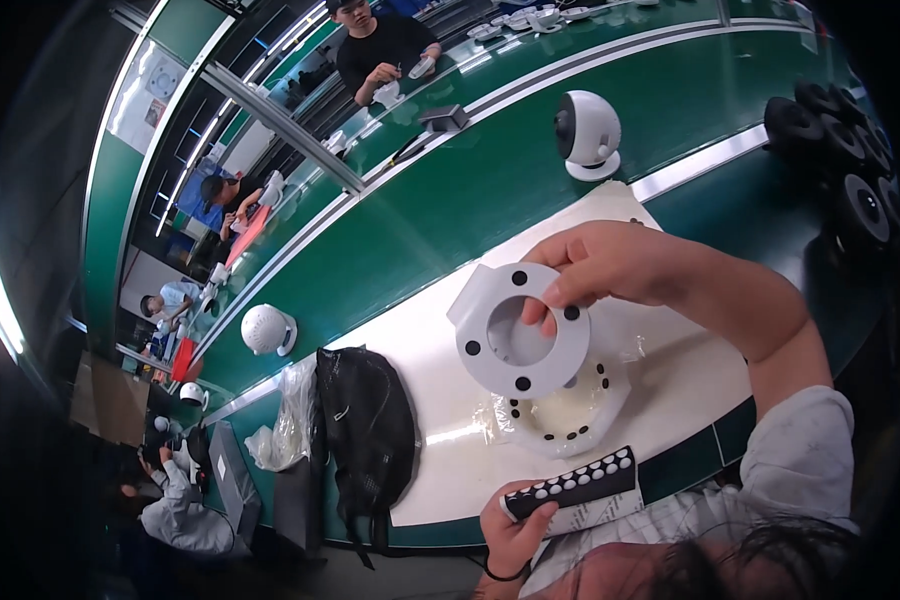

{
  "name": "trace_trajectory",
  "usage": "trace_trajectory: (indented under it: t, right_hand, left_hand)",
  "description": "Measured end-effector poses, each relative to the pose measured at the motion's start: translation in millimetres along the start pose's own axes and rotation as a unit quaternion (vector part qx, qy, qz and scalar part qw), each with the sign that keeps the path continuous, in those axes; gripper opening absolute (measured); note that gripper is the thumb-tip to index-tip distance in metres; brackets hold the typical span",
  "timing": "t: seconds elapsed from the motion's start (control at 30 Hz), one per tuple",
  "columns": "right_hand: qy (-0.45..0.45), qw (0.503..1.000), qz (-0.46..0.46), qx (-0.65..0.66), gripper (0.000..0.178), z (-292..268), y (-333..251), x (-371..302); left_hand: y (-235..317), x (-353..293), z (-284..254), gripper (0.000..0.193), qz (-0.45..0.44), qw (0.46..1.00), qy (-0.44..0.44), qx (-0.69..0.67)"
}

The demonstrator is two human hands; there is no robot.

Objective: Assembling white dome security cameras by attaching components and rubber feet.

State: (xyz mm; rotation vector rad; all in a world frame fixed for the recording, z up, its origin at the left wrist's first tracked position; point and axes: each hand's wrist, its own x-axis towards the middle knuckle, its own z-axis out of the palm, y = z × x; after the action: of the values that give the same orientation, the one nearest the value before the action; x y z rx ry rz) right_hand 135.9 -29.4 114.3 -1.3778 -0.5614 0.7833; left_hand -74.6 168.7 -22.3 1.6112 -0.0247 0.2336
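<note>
My right hand (pixel 605 265) grips a white ring-shaped plastic base (pixel 475 370) by its far right rim, with fingertips reaching into the central hole. Round black pads sit spaced about the ring's face. My left hand (pixel 515 535), close to the table's front edge, is closed on a curled black sheet with rows of white dots (pixel 575 482); a paper backing with print hangs below it. Under the raised base, a pale octagonal ring-shaped piece (pixel 605 425) with black dots along its rim lies on the white mat (pixel 440 375). Clear plastic film shows beside that piece.
Left of the mat lie a black mesh bag (pixel 365 430) and a clear plastic bag (pixel 288 420). White rounded devices stand on the green bench, one at the back (pixel 592 140), another at left (pixel 265 330). Black round parts (pixel 830 130) cluster at far right. Other people work beyond the bench.
</note>
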Motion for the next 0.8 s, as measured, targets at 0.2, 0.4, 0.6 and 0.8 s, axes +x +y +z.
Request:
trace_trajectory:
  t: [0.2, 0.4, 0.6, 0.8]
  right_hand:
    - [-0.054, 0.998, -0.008, -0.037, 0.039, 16.1, -0.9, -7.7]
    - [-0.063, 0.997, -0.025, -0.024, 0.039, 20.4, 2.3, -10.8]
    - [-0.065, 0.997, -0.042, 0.008, 0.038, 20.0, 3.3, -10.5]
    - [-0.039, 0.999, -0.026, 0.002, 0.039, 18.9, 0.9, -12.4]
  left_hand:
    - [0.6, 0.2, -2.1, 0.023, -0.016, 1.000, -0.003, -0.013]
    - [1.9, 2.2, -1.6, 0.023, -0.018, 0.999, -0.008, -0.029]
    - [-0.4, 1.5, -0.7, 0.024, -0.016, 0.999, -0.007, -0.029]
    - [2.1, 2.1, 2.6, 0.023, -0.018, 0.999, -0.003, -0.036]
